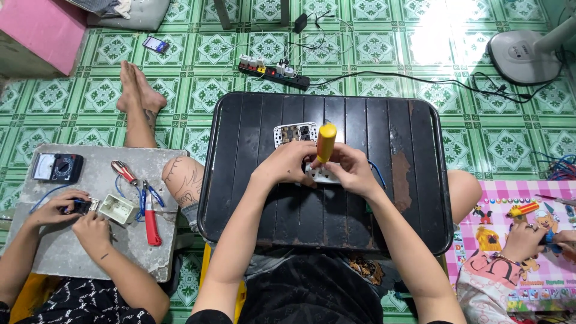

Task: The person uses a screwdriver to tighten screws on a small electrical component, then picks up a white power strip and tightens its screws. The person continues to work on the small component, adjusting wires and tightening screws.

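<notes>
1. Left hand (287, 163) curled, fingers pressed down on the near-left of a small white plastic plate (321, 176), a rectangular switch or socket part lying flat.
2. Right hand (350, 170) closed around the same white plastic plate from the right, fingers also wrapped at the base of a screwdriver (326, 143) with a smooth yellow cylindrical handle, standing nearly upright between both hands.
3. Resting under all of this: a black tray table (384, 198), rectangular with rounded corners, ribbed in long slats, paint worn to rusty brown in a patch at right and along the near edge.
4. Just beyond the hands, toward the far side, a second white socket frame (295, 134), squarish, with dark inserts showing inside.
5. Thin blue wire (377, 174) curving out from beside the right hand.
6. Floor (210, 48) of glossy green and white patterned tiles; far off, a black power strip (275, 72) with plugs and tangled cords.
7. At left, another person's hands on a rough grey slab (90, 240), with a white box (117, 208), red-handled pliers (151, 217) and a black meter (57, 167).
8. At near right, another person's hand on a pink checked mat (528, 198).
</notes>
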